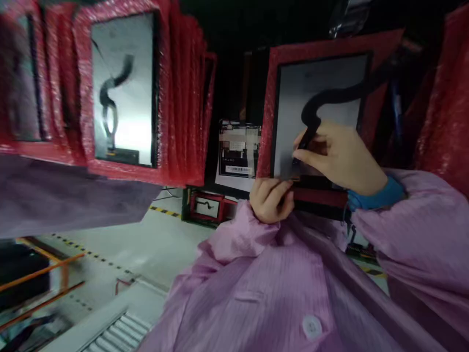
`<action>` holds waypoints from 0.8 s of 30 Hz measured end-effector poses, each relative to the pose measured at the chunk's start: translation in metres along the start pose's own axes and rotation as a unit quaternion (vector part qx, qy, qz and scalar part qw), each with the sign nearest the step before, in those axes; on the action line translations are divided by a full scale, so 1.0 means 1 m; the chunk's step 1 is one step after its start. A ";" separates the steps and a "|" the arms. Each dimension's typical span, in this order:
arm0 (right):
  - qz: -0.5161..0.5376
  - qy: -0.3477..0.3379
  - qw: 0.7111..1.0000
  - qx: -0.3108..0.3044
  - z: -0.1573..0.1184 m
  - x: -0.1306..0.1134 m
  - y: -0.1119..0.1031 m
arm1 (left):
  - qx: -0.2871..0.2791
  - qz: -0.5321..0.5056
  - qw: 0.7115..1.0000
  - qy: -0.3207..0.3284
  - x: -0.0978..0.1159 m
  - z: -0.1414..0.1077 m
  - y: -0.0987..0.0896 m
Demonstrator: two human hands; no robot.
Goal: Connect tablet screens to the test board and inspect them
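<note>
A display panel with a grey back and black border lies in front of me on a red bubble-wrap sheet. A long black curved strip, like a flex cable, runs over it towards the upper right. My right hand pinches the lower end of this strip between thumb and fingers, above the panel's lower part. My left hand is closed, fingers curled at the panel's lower left edge. Whatever its fingertips grip is too blurred to make out.
To the left stand several red bubble-wrap sleeves and another display panel with a black strip. An opened device with a label lies beside my panel. A bin with a small-looking panel sits lower, near the floor.
</note>
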State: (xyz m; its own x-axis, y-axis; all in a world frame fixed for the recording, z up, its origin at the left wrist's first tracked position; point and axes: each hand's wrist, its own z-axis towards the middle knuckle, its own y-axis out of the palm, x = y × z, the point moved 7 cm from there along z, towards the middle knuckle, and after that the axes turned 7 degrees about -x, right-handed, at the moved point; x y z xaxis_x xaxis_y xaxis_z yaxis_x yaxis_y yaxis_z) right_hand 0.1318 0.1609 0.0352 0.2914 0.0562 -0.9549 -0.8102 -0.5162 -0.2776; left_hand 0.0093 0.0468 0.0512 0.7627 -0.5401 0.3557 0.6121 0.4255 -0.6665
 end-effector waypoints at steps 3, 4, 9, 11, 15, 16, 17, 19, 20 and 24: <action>-0.003 0.002 1.000 -0.021 -0.004 0.004 0.002 | -0.008 0.035 0.998 0.055 0.007 -0.008 0.008; -0.007 0.003 1.000 -0.026 -0.005 0.005 0.003 | -0.011 0.041 0.997 0.063 0.008 -0.009 0.009; -0.035 0.020 0.998 -0.044 -0.006 0.005 0.006 | -0.032 0.047 0.997 0.053 0.007 -0.008 0.011; -0.044 0.032 0.997 -0.052 -0.005 0.005 0.007 | -0.040 0.054 0.997 0.048 0.007 -0.006 0.012; -0.068 0.041 0.995 -0.058 -0.005 0.004 0.007 | -0.042 0.057 0.997 0.042 0.007 -0.006 0.011; -0.071 0.040 0.995 -0.059 -0.005 0.003 0.007 | -0.043 0.055 0.997 0.042 0.007 -0.006 0.012; -0.072 0.038 0.995 -0.059 -0.005 0.002 0.007 | -0.046 0.053 0.997 0.042 0.007 -0.007 0.012; -0.069 0.036 0.995 -0.057 -0.005 0.001 0.007 | -0.053 0.051 0.996 0.040 0.007 -0.008 0.012; -0.067 0.035 0.996 -0.055 -0.005 0.001 0.006 | -0.055 0.050 0.996 0.040 0.007 -0.008 0.013; -0.065 0.035 0.996 -0.057 -0.005 0.001 0.007 | -0.055 0.045 0.997 0.042 0.008 -0.006 0.012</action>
State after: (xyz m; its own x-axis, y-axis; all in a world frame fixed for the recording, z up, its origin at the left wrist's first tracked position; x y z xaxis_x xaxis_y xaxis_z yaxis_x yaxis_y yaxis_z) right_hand 0.1292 0.1529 0.0326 0.4271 0.0717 -0.9014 -0.7012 -0.6031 -0.3802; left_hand 0.0209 0.0431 0.0419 0.7898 -0.5652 0.2383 0.5128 0.3953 -0.7621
